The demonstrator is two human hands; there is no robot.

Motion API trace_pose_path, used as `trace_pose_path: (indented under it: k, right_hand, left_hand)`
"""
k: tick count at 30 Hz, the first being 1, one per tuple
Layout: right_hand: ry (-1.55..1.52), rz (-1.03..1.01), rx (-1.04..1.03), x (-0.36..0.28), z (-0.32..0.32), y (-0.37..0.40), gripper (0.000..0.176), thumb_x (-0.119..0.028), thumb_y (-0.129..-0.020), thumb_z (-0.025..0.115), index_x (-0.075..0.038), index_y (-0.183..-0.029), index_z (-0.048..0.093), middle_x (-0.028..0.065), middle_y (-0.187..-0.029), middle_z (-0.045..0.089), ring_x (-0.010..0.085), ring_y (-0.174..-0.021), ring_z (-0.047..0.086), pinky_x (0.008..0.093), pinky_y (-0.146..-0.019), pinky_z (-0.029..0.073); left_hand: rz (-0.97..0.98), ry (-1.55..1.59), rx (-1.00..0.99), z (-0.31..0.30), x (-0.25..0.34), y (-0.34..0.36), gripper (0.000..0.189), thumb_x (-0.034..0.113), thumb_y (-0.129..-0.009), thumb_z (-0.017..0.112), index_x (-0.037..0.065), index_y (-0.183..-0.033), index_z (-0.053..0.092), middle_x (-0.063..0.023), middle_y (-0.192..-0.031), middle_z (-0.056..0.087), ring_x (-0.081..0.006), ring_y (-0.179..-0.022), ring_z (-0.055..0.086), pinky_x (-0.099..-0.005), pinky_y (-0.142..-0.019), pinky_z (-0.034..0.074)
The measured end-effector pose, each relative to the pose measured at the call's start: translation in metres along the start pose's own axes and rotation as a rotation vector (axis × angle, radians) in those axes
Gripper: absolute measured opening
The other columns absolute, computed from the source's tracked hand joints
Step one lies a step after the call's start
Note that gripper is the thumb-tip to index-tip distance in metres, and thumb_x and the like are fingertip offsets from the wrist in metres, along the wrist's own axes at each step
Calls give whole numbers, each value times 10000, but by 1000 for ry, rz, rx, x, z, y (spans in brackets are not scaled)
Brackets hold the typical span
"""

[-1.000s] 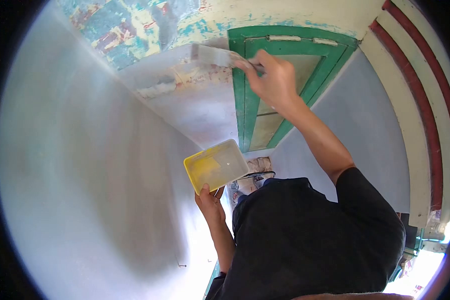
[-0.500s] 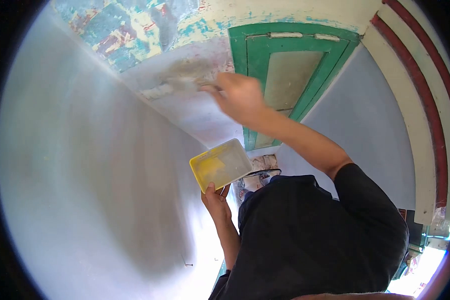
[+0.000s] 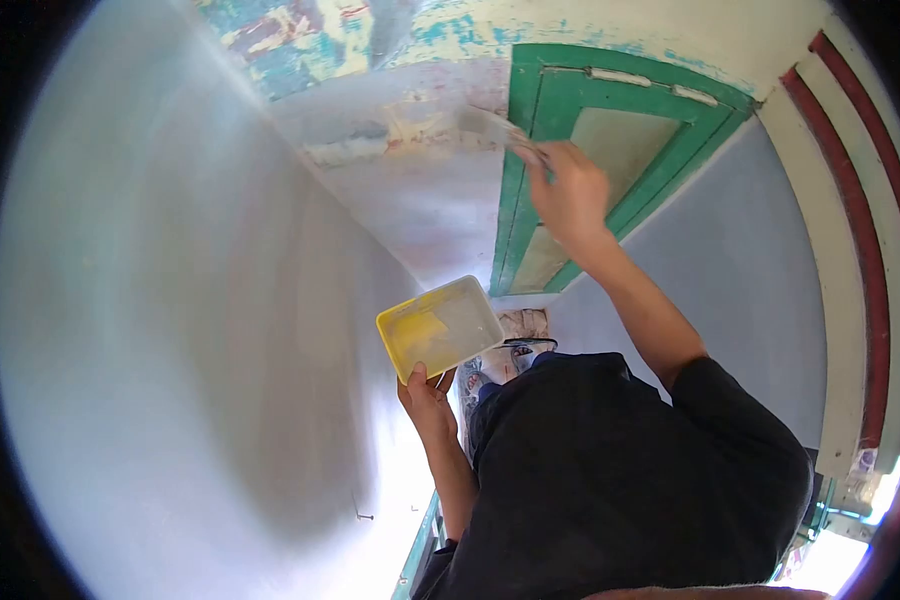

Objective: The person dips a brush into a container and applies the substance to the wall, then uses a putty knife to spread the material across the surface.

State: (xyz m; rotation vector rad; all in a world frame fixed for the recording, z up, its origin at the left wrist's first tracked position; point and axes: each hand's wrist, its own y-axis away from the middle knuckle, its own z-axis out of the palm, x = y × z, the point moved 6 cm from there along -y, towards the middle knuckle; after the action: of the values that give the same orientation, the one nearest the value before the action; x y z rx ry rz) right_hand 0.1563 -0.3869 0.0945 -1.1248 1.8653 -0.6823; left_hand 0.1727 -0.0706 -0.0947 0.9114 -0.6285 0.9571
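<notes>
My right hand (image 3: 570, 190) is closed around the handle of what looks like a paintbrush (image 3: 492, 126), its pale, wide head blurred by motion. The brush head is at the patchy wall strip (image 3: 400, 195), close to the green frame's left edge; whether it touches cannot be made out. Lower down, my left hand (image 3: 430, 405) grips a yellow rectangular plastic tub (image 3: 460, 318) by its near edge, thumb over the rim. The tub is tilted toward me, and a greyish-white coating covers much of its inside.
A green door or shutter (image 3: 525, 170) with pale panels stands to the right of the strip. On the left rises a smooth grey-white wall (image 3: 220, 350) with a nail (image 3: 363, 516) in it. Red-and-cream bands (image 3: 855, 210) curve along the right. My feet (image 3: 518, 355) show below the tub.
My right hand has moved to the right with the brush, from the middle of the wall strip toward the green frame. The view has shifted slightly; my left hand still holds the tub.
</notes>
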Motion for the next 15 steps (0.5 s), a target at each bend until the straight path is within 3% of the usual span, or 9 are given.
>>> trace_pose_path:
  k: [3, 6, 8, 11, 15]
  right_hand:
    - [41, 45, -53, -2, -11, 10, 103, -169, -895, 708, -76, -887, 664, 110, -780, 660, 310, -664, 640, 417, -579, 512]
    - [-6, -105, 8, -34, -7, 9, 105, -111, -849, 707, -86, -936, 654, 103, -795, 643, 312, -701, 630, 413, -605, 511]
    - [-59, -292, 42, -68, 7, 2, 166, -53, -791, 683, -94, -948, 652, 104, -847, 629, 311, -746, 626, 412, -632, 519]
    - [-177, -372, -12, -83, 56, 5, 229, -16, -749, 653, -102, -962, 663, 104, -888, 615, 317, -776, 637, 421, -620, 529]
    - [-89, -332, -118, -63, 93, -1, 236, -3, -764, 639, -100, -974, 685, 105, -896, 614, 309, -772, 653, 416, -609, 544]
  left_hand:
    - [14, 2, 33, -7, 3, 1, 454, 212, -968, 544, -32, -1343, 468, -206, -1236, 618, -357, -1133, 662, -488, -991, 561]
    - [12, -3, 34, -2, 4, -1, 457, 212, -968, 544, -34, -1345, 466, -205, -1236, 616, -353, -1129, 663, -486, -990, 562]
    - [10, -6, 24, 5, 6, -3, 460, 215, -967, 546, -34, -1346, 466, -204, -1235, 615, -349, -1126, 664, -485, -988, 563]
    - [19, 13, -20, 14, 8, -3, 472, 225, -964, 552, -35, -1348, 465, -201, -1233, 613, -346, -1127, 663, -482, -987, 562]
    - [21, -25, -51, 18, 5, -2, 482, 259, -968, 531, -34, -1345, 472, -205, -1233, 626, -333, -1129, 667, -486, -997, 554]
